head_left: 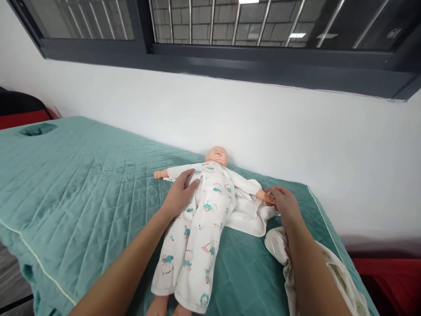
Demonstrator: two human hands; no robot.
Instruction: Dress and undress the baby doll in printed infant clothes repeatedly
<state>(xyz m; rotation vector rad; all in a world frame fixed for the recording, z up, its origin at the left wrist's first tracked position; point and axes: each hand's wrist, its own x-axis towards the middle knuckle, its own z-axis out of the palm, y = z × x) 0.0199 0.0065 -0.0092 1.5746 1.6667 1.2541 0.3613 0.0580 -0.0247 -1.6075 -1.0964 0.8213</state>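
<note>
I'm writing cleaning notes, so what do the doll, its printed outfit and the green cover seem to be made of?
Doll: probably vinyl or plastic, judging by the smooth, faintly shiny surface. Printed outfit: likely cotton-like fabric; it looks matte and folds softly. Green cover: quilted fabric, perhaps velvety, given its stitch lines and sheen.

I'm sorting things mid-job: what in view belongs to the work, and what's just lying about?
Part of the job:
doll, right hand at its hand
printed outfit, left hand on it
white cloth beneath the doll's arm, probably
green quilted cover, as support

Apparently just lying about:
bundled cloth, lower right
red item, right edge
red-and-black item, far left
</note>
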